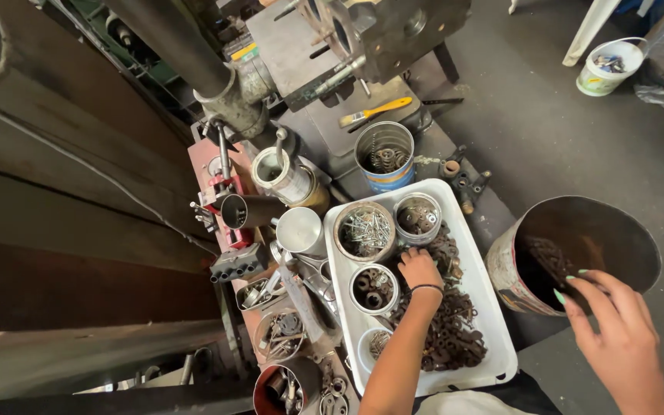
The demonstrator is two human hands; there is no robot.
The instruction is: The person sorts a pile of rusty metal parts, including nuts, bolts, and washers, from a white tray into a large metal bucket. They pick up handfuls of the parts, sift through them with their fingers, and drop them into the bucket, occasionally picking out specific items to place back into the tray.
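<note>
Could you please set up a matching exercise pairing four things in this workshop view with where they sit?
Things:
1. left hand
2. right hand
3. paintbrush
4. white bucket

Places:
A. on the floor, top right
B. over the rim of the big rusty can
C. on the dark nuts in the white tray
D. on the metal surface behind the blue-banded tin

Pairs: 1-C, 2-B, 3-D, 4-A

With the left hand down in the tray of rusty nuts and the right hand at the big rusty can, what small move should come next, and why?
Probably close the left hand on a few rusty nuts in the white tray and carry them to the large rusty can: the right hand rests open at its rim, and the can already holds similar pieces.
</note>
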